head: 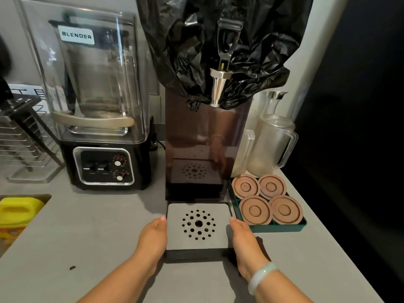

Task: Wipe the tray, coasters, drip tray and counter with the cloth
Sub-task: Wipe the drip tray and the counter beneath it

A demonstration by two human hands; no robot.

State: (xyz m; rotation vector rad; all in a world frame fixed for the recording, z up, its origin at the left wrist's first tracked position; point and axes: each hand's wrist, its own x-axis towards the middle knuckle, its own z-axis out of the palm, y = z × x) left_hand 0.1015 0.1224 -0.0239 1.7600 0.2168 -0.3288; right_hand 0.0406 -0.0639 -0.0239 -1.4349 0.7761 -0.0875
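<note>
A: Nearest first. Left hand point(153, 237) and right hand point(243, 239) lie flat against the two sides of the square grey drip tray point(175, 235), the one with a ring of round holes in its top plate and a black base. Fingers are straight, not curled over the rim. Pale green bangle point(261, 277) on the right wrist.

B: So they bracket it without gripping?

A: Pressed to its flanks, palms inward. I cannot tell whether the thumbs hook underneath.

B: Where does it sit?

A: On the matte grey counter point(87, 248), just in front of the dark glossy drinks dispenser point(196, 132). Its back edge is close to the dispenser's foot.

B: How will it handle?

A: My guess is rigid and fairly light. The plate may be loose on the base, and there could be liquid inside, so keep it level. Take it low on both side walls, not by the plate.

B: To the right?

A: A dark green rectangular tray point(279, 228), just beside the drip tray, holds four round brown ringed coasters point(255, 210), two by two. They look stiff and easy to lift by the edge.

B: The cloth?

A: Not in view.

B: Farther back?

A: A crumpled black plastic bag point(185, 51) covers the dispenser's top, with a steel tap point(219, 84) poking through. There is a clear-hooded blender point(98, 95) on the left and a frosted plastic jug point(271, 145) behind the coasters.
</note>
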